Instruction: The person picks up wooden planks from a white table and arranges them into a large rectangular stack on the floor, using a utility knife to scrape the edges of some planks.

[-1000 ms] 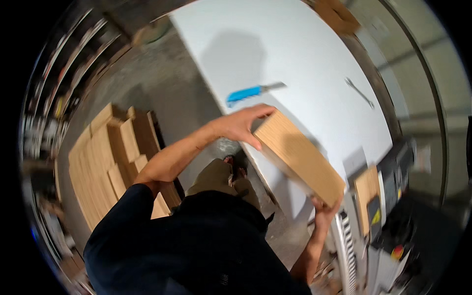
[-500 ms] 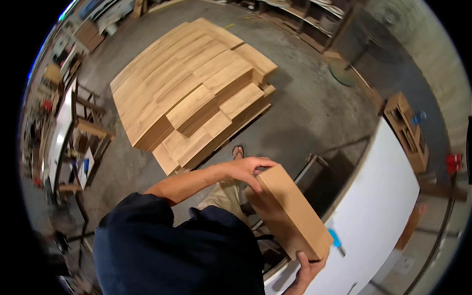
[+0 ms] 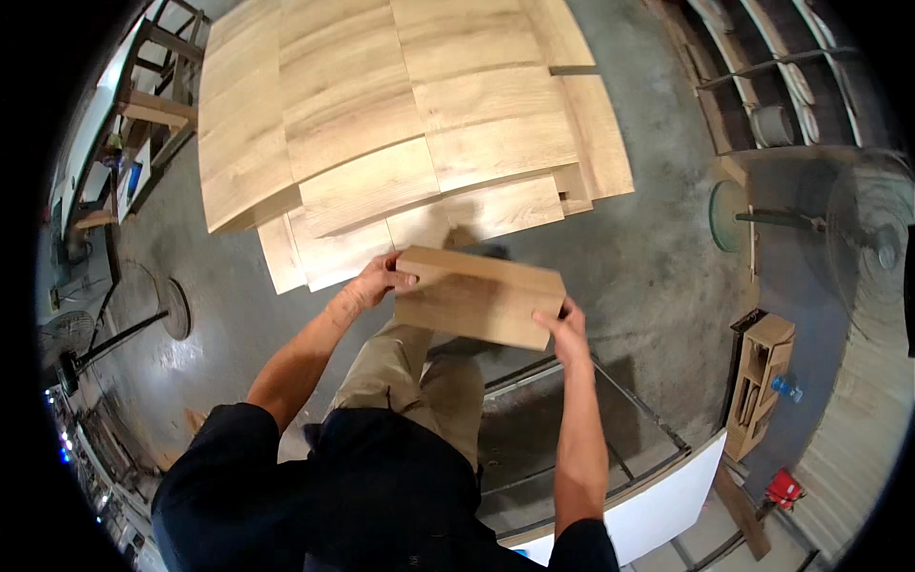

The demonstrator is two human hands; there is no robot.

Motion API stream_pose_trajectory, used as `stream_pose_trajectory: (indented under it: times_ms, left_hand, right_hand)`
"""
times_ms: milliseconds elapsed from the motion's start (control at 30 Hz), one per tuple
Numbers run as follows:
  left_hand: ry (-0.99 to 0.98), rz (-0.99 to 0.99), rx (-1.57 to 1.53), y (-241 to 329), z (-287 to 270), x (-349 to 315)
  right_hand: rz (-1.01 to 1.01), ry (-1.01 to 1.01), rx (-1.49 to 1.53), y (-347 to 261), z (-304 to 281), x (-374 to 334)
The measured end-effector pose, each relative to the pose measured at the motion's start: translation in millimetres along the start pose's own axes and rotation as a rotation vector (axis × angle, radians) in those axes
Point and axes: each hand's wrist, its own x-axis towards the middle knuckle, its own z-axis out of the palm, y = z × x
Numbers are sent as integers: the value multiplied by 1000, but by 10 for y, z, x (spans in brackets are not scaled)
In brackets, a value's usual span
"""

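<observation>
Between my two hands I carry a long rectangular wooden box with light wood grain, held up in front of my legs. My left hand grips its left end, the thumb on the near face. At the other end my right hand is closed on the box, thumb across the face and fingers behind. Just beyond lies a large stack of similar wood-grain pieces, laid side by side in layers with a stepped near edge. The box's underside is hidden.
A white-topped table on a metal frame stands at my lower right. Along the right are a wooden box with compartments, a standing fan and shelves. Another fan and a workbench stand left.
I have turned from the white table toward the stack. The box has swung away from above the table and now lies crosswise before me, its broad face showing.
</observation>
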Motion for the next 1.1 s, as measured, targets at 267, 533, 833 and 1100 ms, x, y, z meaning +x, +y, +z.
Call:
stream_pose_trajectory:
  times_ms: [267, 533, 833, 1100]
  left_hand:
    - [322, -23, -288, -63, -181, 1020]
    - [454, -31, -367, -276, -223, 1363]
    - [525, -49, -348, -108, 26, 1511]
    - [600, -49, -374, -35, 144, 1683]
  right_hand:
    - [127, -132, -147, -253, -14, 1967]
    - [7, -93, -163, -155, -5, 2366]
    - [172, 178, 486, 465, -232, 2170]
    - [171, 205, 536, 273, -287, 2406]
